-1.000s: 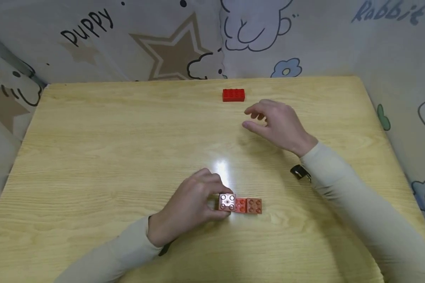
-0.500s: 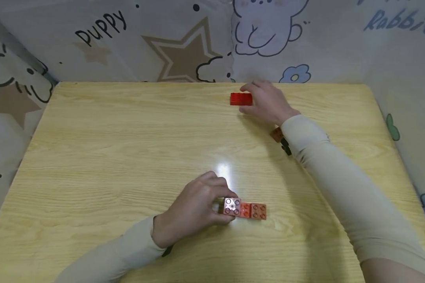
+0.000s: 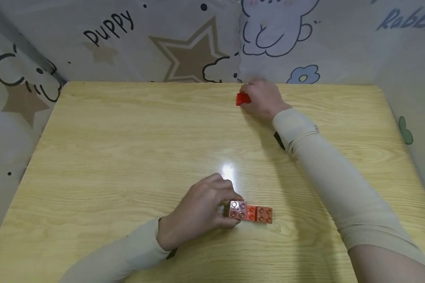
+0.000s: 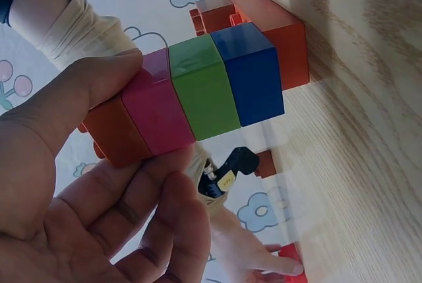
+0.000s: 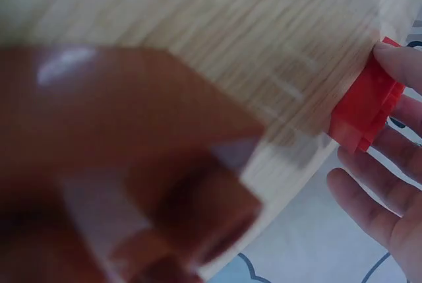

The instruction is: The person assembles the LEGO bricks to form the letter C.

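Note:
My left hand point(image 3: 196, 208) pinches a stack of building bricks near its top, between thumb and fingers. In the left wrist view this stack runs from a brown brick point(image 4: 117, 131) through pink point(image 4: 156, 101) and green point(image 4: 204, 88) to a blue brick point(image 4: 249, 75). The blue one sits against a longer orange-red brick point(image 4: 287, 45) on the table, which bears another brown brick point(image 3: 265, 215) at its other end. At the table's far edge my right hand point(image 3: 263, 100) grips a red brick point(image 5: 362, 105), its thumb on one side and fingers on the other.
A loose brown brick point(image 5: 119, 111) looms close to the right wrist camera; the right forearm hides it in the head view. Behind the wooden table point(image 3: 127, 137) stands a wall point(image 3: 184, 39) printed with cartoons.
My right hand has reached away to the far edge and closed round the red brick. My left hand keeps its hold on the stack. The head view has shifted slightly.

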### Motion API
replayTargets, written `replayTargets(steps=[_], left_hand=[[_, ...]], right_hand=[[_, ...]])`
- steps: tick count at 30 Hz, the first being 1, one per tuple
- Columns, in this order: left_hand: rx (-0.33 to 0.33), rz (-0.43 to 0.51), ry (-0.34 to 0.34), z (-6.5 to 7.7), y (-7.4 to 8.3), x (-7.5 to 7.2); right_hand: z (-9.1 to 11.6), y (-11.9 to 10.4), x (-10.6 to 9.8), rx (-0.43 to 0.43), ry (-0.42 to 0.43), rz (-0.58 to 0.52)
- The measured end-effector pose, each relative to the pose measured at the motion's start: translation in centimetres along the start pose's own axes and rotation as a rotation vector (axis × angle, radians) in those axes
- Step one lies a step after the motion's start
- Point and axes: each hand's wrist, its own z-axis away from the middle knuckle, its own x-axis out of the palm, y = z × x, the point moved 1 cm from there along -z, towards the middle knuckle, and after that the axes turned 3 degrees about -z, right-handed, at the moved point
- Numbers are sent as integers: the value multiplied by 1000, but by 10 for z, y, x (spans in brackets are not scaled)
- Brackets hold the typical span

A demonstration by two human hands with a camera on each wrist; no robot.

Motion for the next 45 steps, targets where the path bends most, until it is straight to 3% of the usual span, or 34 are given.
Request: replayTargets(steps=[7, 13, 27, 45], left_hand=[[19, -17, -8, 0, 2, -2], [14, -29, 0, -1, 0, -7], [-1, -17, 6, -4, -5, -12], [1, -26, -18, -6, -1, -20]], right_hand=[[11, 1, -4, 2, 37, -14], [29, -12, -11, -67, 141, -34], [112, -61, -37, -288, 253, -118], [189, -92, -39, -466, 350, -201]])
